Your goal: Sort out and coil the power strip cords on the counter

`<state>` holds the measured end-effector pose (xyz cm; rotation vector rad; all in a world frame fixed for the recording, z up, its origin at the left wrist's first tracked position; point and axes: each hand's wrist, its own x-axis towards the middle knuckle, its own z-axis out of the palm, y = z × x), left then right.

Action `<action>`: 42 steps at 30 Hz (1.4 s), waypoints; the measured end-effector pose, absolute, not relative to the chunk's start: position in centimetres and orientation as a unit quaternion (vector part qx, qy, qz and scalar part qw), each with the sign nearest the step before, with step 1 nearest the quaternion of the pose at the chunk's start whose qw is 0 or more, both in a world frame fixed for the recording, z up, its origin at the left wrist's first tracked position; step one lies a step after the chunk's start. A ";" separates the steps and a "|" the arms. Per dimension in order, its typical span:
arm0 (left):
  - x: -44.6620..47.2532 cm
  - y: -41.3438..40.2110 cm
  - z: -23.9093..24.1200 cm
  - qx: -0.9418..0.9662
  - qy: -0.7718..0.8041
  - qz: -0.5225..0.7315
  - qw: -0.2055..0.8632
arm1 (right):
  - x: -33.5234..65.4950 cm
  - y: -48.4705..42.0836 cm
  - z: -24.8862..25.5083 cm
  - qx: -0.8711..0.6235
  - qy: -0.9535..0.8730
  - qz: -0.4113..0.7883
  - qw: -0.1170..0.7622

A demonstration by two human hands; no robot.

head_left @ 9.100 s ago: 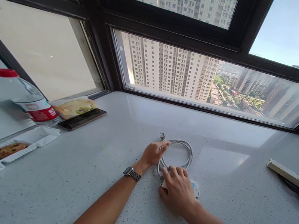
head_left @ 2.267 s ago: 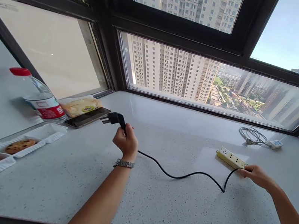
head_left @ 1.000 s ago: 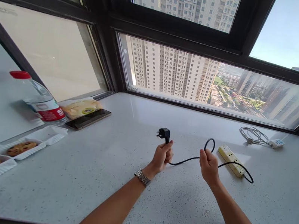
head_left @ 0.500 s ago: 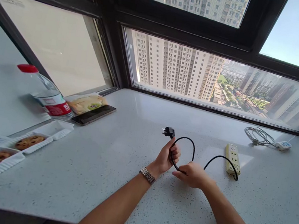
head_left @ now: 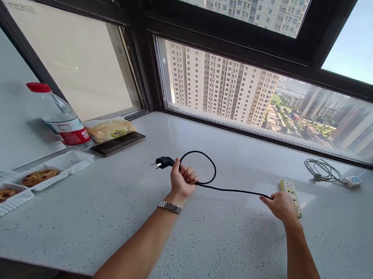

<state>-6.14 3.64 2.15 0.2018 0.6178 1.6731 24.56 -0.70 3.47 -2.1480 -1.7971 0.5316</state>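
My left hand (head_left: 183, 180) is closed in a fist round a black cable (head_left: 231, 190), holding one loop of it above the speckled counter (head_left: 213, 238). The black plug (head_left: 162, 161) sticks out to the left of the fist. From the fist the cable runs taut to the right into my right hand (head_left: 280, 206), which pinches it just in front of a cream power strip (head_left: 290, 193) lying on the counter. A metal watch sits on my left wrist.
A coiled white cable with its adapter (head_left: 330, 171) lies at the far right by the window. At the left stand a red-capped water bottle (head_left: 57, 116), a snack packet on a dark phone (head_left: 117, 140) and white trays of cookies (head_left: 5, 186).
My hands have drawn apart. The left hand moved left with the plug and one loop, the right hand slid right along the cable to the power strip, pulling it taut.
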 end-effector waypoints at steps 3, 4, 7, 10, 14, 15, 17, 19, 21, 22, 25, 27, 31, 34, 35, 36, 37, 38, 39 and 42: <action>-7.0 3.9 2.2 0.094 0.273 0.764 0.577 | 26.1 -0.3 2.7 -0.696 -0.547 0.360 0.296; -7.1 3.9 2.2 0.112 0.273 0.769 0.567 | 26.1 -0.2 2.6 -0.657 -0.519 0.412 0.359; -6.1 3.6 2.0 0.193 0.275 0.759 0.558 | 24.2 -0.3 2.5 -0.526 -0.431 0.484 0.550; -3.6 2.8 1.5 0.275 0.289 0.713 0.577 | 20.7 -0.9 2.4 -0.422 -0.397 0.505 0.640; 0.3 1.0 0.8 0.355 0.294 0.631 0.625 | 16.5 -2.1 0.9 -0.381 -0.491 0.470 0.626; 1.0 0.6 0.6 0.367 0.291 0.614 0.636 | 15.7 -2.4 0.3 -0.387 -0.528 0.447 0.610; 2.1 -0.2 0.5 0.385 0.287 0.590 0.650 | 14.8 -2.8 -0.7 -0.407 -0.604 0.389 0.565; 2.7 -0.7 0.5 0.394 0.285 0.579 0.655 | 14.4 -3.1 -1.1 -0.426 -0.667 0.321 0.520; 2.9 -1.0 0.5 0.396 0.292 0.576 0.653 | 14.3 -3.2 -0.9 -0.436 -0.718 0.256 0.478; 2.9 -1.1 0.6 0.395 0.299 0.576 0.650 | 14.3 -3.3 -0.7 -0.440 -0.738 0.230 0.456; 2.9 -1.0 0.7 0.395 0.328 0.571 0.641 | 14.2 -3.5 0.1 -0.466 -0.783 0.157 0.380; 2.8 -0.9 0.9 0.385 0.345 0.573 0.635 | 14.1 -3.6 0.4 -0.485 -0.805 0.095 0.328; 2.2 -0.4 1.3 0.350 0.338 0.590 0.645 | 14.3 -3.6 0.4 -0.494 -0.828 0.007 0.266; 1.2 0.3 1.8 0.309 0.321 0.595 0.668 | 15.0 -3.4 0.3 -0.504 -0.825 -0.001 0.254; 0.8 0.5 1.9 0.294 0.318 0.595 0.678 | 15.3 -3.3 0.3 -0.504 -0.826 0.004 0.251; 0.4 0.8 1.9 0.278 0.314 0.594 0.687 | 15.5 -3.3 0.3 -0.502 -0.828 0.009 0.248; -0.1 1.1 2.0 0.262 0.309 0.593 0.696 | 15.7 -3.3 0.4 -0.498 -0.831 0.013 0.248; -0.5 1.4 2.0 0.248 0.302 0.594 0.703 | 15.9 -3.3 0.4 -0.491 -0.834 0.014 0.249; -0.9 1.6 2.0 0.236 0.293 0.597 0.708 | 15.9 -3.3 0.4 -0.485 -0.836 0.012 0.256; -1.9 2.0 2.1 0.223 0.276 0.613 0.706 | 16.0 -3.1 0.2 -0.485 -0.824 0.002 0.293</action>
